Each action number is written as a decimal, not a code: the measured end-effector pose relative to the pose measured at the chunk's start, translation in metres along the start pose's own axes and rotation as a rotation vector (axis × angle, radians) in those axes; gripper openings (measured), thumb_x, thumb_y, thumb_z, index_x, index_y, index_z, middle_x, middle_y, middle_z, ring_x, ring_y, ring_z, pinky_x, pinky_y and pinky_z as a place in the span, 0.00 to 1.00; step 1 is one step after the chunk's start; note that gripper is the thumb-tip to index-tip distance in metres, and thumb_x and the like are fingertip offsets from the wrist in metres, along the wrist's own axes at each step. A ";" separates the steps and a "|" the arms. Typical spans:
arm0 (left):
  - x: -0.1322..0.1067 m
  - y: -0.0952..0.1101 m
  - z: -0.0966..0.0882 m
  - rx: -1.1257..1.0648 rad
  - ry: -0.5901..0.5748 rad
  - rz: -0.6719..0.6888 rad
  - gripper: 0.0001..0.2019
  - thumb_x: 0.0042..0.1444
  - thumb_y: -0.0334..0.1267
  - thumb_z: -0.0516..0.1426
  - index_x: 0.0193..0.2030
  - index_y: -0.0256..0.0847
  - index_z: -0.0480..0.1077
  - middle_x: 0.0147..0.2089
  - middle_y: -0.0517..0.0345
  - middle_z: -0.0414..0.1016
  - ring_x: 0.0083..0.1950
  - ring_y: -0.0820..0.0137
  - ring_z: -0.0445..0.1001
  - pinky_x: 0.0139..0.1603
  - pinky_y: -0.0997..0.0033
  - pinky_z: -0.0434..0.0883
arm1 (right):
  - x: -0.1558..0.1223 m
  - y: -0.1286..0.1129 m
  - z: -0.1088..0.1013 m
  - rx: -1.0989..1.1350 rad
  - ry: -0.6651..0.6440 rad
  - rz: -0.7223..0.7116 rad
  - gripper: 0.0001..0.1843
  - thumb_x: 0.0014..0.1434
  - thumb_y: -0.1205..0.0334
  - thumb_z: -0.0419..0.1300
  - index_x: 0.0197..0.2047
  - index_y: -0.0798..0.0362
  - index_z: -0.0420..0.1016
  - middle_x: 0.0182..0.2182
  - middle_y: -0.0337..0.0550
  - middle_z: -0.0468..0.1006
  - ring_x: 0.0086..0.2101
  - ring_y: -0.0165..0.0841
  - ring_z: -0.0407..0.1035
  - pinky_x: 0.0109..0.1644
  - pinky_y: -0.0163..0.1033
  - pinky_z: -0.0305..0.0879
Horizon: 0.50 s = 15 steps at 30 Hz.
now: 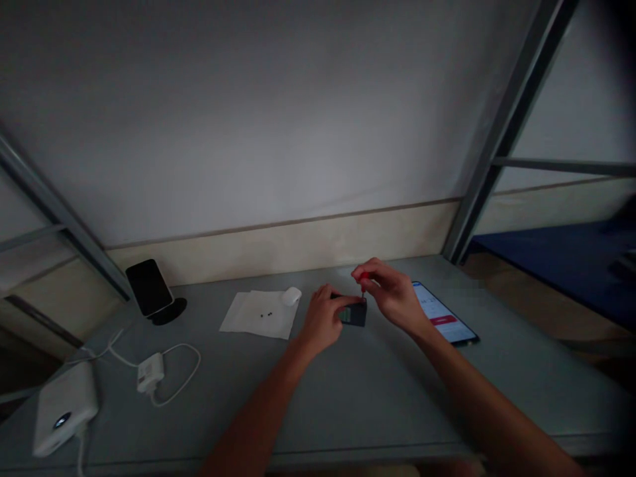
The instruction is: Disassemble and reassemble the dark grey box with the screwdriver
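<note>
My left hand rests on the grey table with its fingers closed on a small dark device, holding it flat. My right hand hovers just above the device, its fingers pinched round a small red-handled screwdriver whose tip points down onto the device. Left of the hands lies a white sheet of paper with two tiny dark screws on it and a small white piece at its far corner.
A lit smartphone lies flat right of my right hand. A dark phone on a stand is at the back left. A white charger with cable and a white power bank sit at the front left. Metal frame posts flank the table.
</note>
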State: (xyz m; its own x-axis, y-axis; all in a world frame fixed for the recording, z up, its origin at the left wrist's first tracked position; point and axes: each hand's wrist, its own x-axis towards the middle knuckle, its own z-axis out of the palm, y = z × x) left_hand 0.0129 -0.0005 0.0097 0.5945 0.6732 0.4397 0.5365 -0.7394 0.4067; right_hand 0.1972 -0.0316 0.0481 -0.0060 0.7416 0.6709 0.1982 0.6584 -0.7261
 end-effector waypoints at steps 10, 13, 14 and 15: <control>0.003 0.004 0.007 -0.052 0.025 -0.127 0.26 0.58 0.21 0.52 0.51 0.56 0.79 0.44 0.53 0.68 0.51 0.62 0.66 0.55 0.59 0.65 | 0.001 -0.004 -0.002 -0.045 0.019 -0.057 0.05 0.63 0.60 0.61 0.37 0.48 0.79 0.36 0.44 0.76 0.37 0.36 0.70 0.42 0.43 0.68; 0.002 0.006 0.007 -0.019 0.018 -0.156 0.27 0.58 0.21 0.52 0.52 0.58 0.78 0.45 0.53 0.68 0.53 0.61 0.65 0.56 0.57 0.62 | 0.001 -0.006 -0.004 -0.011 -0.037 0.020 0.09 0.66 0.61 0.56 0.41 0.49 0.78 0.36 0.43 0.78 0.36 0.36 0.71 0.42 0.43 0.68; 0.002 0.007 0.006 -0.009 0.017 -0.164 0.26 0.58 0.21 0.52 0.52 0.58 0.78 0.45 0.53 0.68 0.53 0.61 0.65 0.56 0.56 0.62 | 0.000 -0.006 -0.005 -0.001 -0.060 0.044 0.10 0.67 0.61 0.55 0.42 0.49 0.78 0.37 0.43 0.78 0.37 0.36 0.71 0.43 0.43 0.68; 0.002 0.008 0.006 -0.001 0.018 -0.169 0.25 0.59 0.23 0.53 0.52 0.59 0.78 0.45 0.53 0.68 0.53 0.61 0.65 0.56 0.55 0.61 | 0.001 -0.007 -0.005 -0.001 -0.074 0.053 0.10 0.67 0.61 0.55 0.43 0.49 0.78 0.38 0.43 0.79 0.37 0.36 0.72 0.45 0.44 0.68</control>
State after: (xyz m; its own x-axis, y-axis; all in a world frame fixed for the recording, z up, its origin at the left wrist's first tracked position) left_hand 0.0215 -0.0048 0.0093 0.4852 0.7878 0.3794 0.6273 -0.6159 0.4766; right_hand 0.2007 -0.0365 0.0544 -0.0680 0.7827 0.6187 0.2007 0.6182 -0.7599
